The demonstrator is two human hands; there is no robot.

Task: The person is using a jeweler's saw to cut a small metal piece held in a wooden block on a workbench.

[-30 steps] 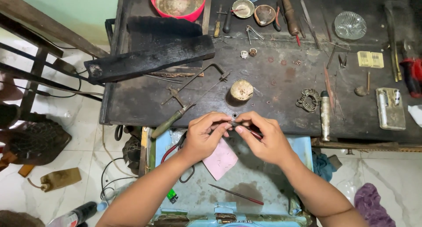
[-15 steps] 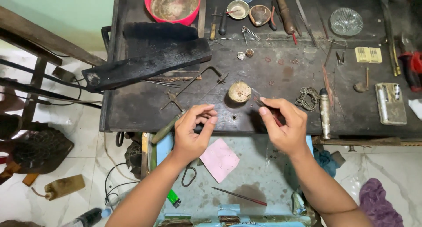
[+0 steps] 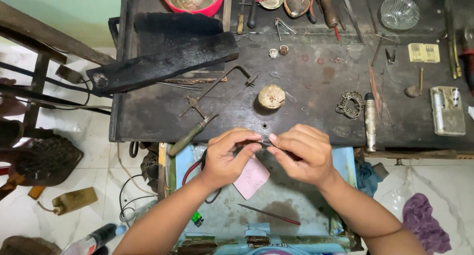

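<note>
Left hand and right hand meet fingertip to fingertip over the blue tray, pinching a small dark workpiece (identity unclear), so droppings land inside.

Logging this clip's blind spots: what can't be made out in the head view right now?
- The small piece pinched between the left hand and right hand: hidden by the fingertips, too small to identify.
- Pink bowl: cut off by the top edge.
- Pink paper: partly covered by the left hand.
- Bottle: cut off by the bottom edge.
</note>
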